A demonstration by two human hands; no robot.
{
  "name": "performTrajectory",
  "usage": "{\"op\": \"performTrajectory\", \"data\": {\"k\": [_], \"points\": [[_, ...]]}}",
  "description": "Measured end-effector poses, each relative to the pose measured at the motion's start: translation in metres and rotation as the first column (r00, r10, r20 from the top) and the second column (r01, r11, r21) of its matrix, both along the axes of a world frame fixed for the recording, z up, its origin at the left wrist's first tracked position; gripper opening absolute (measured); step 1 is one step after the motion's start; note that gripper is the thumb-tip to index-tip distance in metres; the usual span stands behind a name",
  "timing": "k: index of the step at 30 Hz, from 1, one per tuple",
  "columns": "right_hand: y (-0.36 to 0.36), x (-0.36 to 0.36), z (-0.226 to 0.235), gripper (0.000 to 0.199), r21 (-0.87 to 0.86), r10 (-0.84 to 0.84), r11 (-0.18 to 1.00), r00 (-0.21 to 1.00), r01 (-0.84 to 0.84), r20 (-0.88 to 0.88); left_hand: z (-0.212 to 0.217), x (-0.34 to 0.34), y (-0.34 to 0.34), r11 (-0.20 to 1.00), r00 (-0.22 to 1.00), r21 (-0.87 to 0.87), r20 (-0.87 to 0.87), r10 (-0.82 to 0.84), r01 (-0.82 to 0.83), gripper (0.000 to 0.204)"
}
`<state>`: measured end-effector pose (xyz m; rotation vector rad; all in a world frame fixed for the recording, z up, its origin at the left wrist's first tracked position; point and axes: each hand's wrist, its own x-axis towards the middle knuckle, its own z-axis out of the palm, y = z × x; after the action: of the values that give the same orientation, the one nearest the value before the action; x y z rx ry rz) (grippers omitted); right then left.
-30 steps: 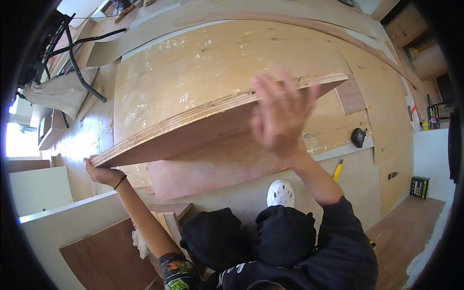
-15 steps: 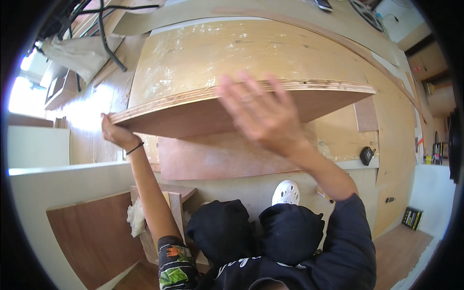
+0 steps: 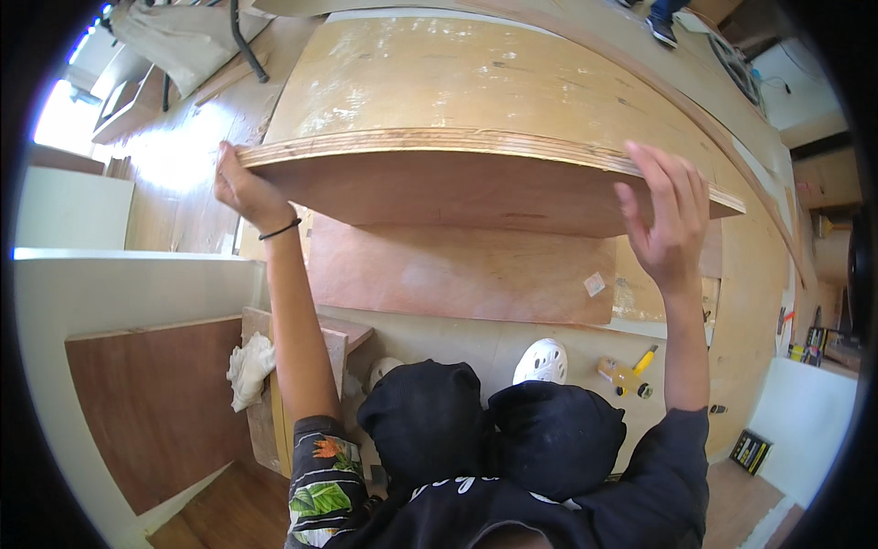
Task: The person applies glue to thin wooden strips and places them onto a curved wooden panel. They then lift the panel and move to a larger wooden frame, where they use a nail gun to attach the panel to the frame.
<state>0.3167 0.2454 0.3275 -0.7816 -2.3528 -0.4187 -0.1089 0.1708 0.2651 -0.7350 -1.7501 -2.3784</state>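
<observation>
A thick plywood panel point(image 3: 457, 183) with a pale layered edge stands raised across the view, its brown face toward me. My left hand point(image 3: 249, 190) is closed round its left end, with the thumb along the edge. Near the right end, my right hand point(image 3: 675, 201) has its fingers stretched and thumb apart. The fingertips lie over the panel's upper edge; whether they press on it I cannot tell. Below the panel, a brown wooden sheet point(image 3: 439, 274) with a small pale sticker lies flat on larger, scuffed plywood boards point(image 3: 412, 82).
By my white clog point(image 3: 541, 360) lie a yellowish bottle point(image 3: 622, 375) and a yellow-handled tool point(image 3: 646, 358). A small wooden stand point(image 3: 340, 331) and crumpled white cloth point(image 3: 250, 371) are at left. A white partition point(image 3: 119, 284) borders that side. Another person's shoe point(image 3: 662, 32) shows far right.
My right hand has swept right along the panel's edge, from its middle to near its right end. The panel now sits more level. Another person's foot and lower leg have come further into view.
</observation>
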Motion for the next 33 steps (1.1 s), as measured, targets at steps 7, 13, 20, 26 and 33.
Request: {"op": "performTrajectory", "data": {"k": [7, 13, 20, 26, 33], "points": [[0.023, -0.052, 0.027, 0.053, -0.362, 0.182, 0.925, 0.97, -0.113, 0.163, -0.012, -0.007, -0.037, 0.967, 0.972, -0.253, -0.218, -0.085, 0.028, 0.049], [0.04, -0.062, 0.035, 0.049, -0.428, 0.132, 0.902, 0.91, 0.054, 0.393, -0.048, 0.056, -0.255, 0.589, 0.756, -0.564, -0.641, 0.129, -0.579, 0.025], [0.048, -0.084, 0.031, 0.065, -0.648, 0.375, 0.732, 0.919, -0.211, 0.124, 0.084, -0.042, -0.416, -0.106, 0.099, -0.106, -0.993, 0.069, -0.989, 0.046], [0.053, -0.097, 0.042, 0.071, -0.701, 0.394, 0.698, 0.895, -0.145, 0.207, 0.152, -0.14, -0.413, -0.267, 0.259, -0.228, -0.962, -0.089, -0.936, 0.069], [0.049, -0.108, 0.06, 0.045, -0.782, 0.382, 0.622, 0.884, -0.032, 0.268, 0.227, -0.143, -0.42, -0.541, 0.733, -0.636, -0.678, 0.052, -0.55, 0.083]]}}
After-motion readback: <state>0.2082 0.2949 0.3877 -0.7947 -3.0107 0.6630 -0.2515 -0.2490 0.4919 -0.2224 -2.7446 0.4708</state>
